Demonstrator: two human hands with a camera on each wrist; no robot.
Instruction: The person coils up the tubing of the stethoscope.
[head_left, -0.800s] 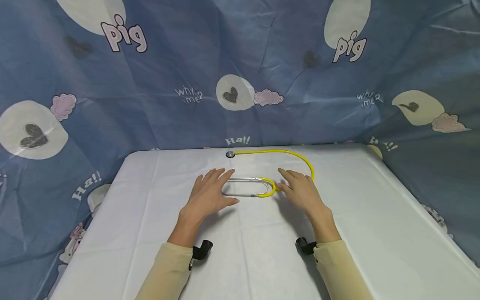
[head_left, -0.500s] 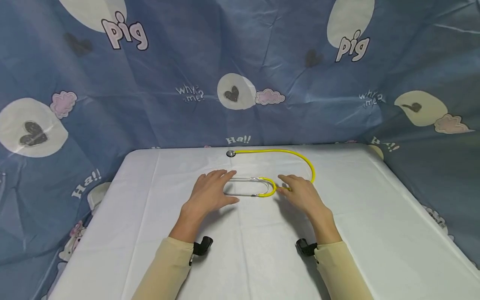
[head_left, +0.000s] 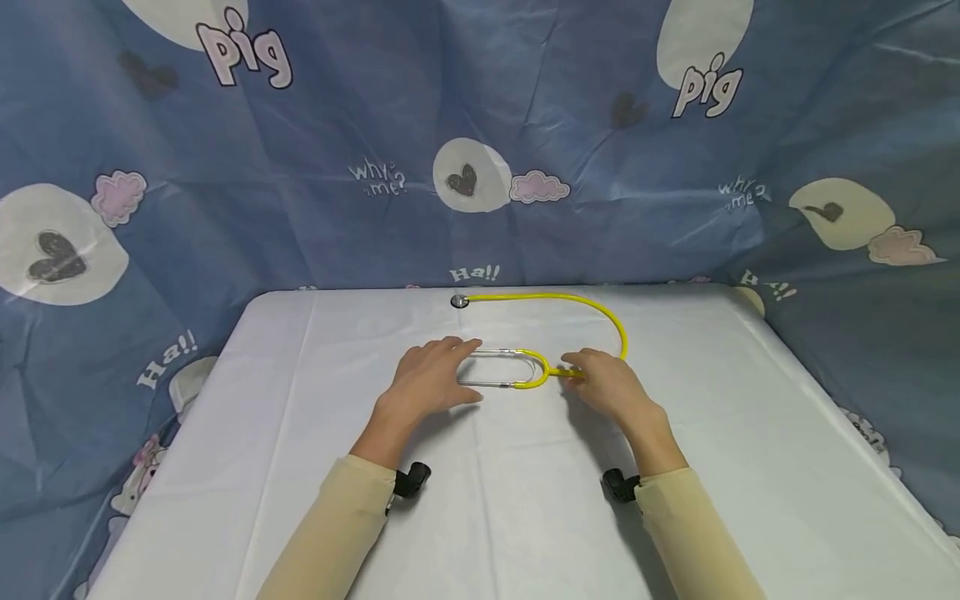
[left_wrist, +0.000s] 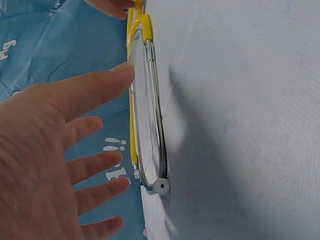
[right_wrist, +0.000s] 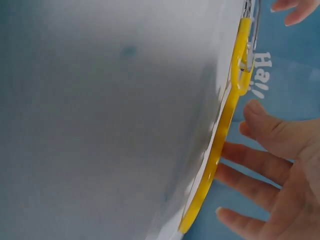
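Stethoscope (head_left: 550,372) flat on white table (head_left: 517,517), betw. hands. L hand (head_left: 429,379) nr metal tubes (left_wrist: 155,100), fingers wide. R hand (head_left: 611,385) by yellow tube (right_wrist: 214,160), fingers apart; contact unclear.

A stethoscope (head_left: 548,372) lay on the white worktop (head_left: 540,500), its chest piece (head_left: 460,301) near the far edge. From there the yellow tubing (head_left: 540,296) ran right, curved towards the person and passed out of sight at the right hand (head_left: 609,385), reappearing left of it to fork into the metal ear tubes (head_left: 487,384). The right hand was over the tubing just beyond the fork; whether it touched could not be told. The left hand (head_left: 429,375), thumb and fingers apart, hid the ear tubes' far left ends. Cream sleeves (head_left: 330,525) covered both forearms, and a blue printed cloth (head_left: 300,217) hung behind.
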